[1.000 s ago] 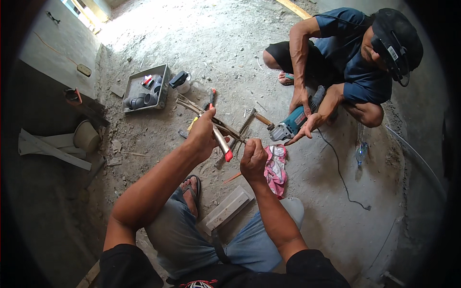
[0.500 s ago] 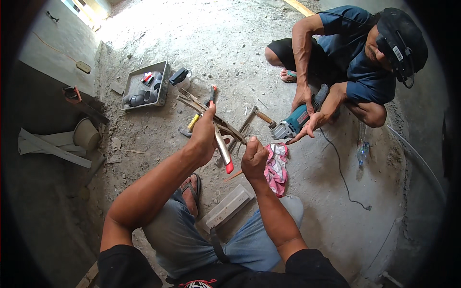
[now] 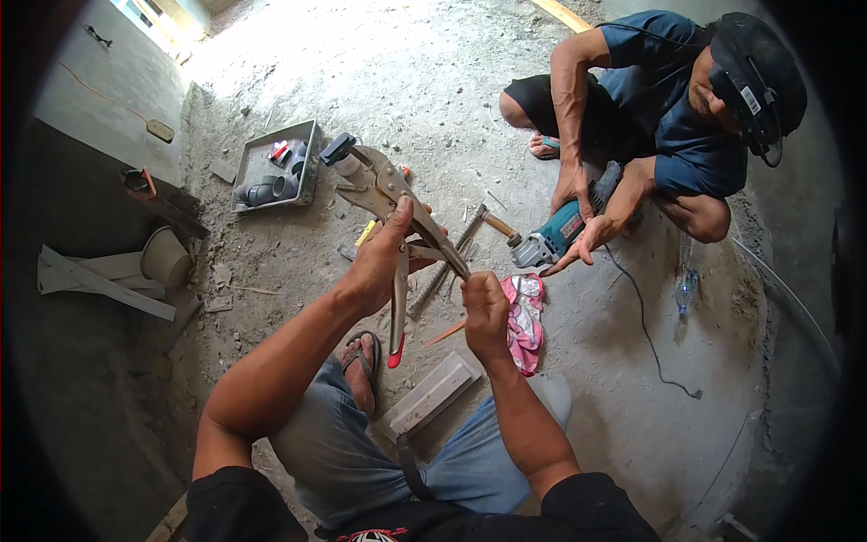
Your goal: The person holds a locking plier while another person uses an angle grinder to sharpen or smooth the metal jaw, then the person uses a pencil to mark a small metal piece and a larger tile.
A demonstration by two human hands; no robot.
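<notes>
Presently, silver metal locking pliers (image 3: 438,237) are held left of the crumpled pink-and-white cloth (image 3: 526,325), red-tipped lever (image 3: 398,316) standing apart. Left hand (image 3: 375,265) wraps their middle; right hand (image 3: 488,312), fingers curled, grips the handle end nearest the cloth. Judged best: steady left hold, small right-hand turns.

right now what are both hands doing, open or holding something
Left hand: closed around the locking pliers.
Right hand: closed on their handle end.
</notes>
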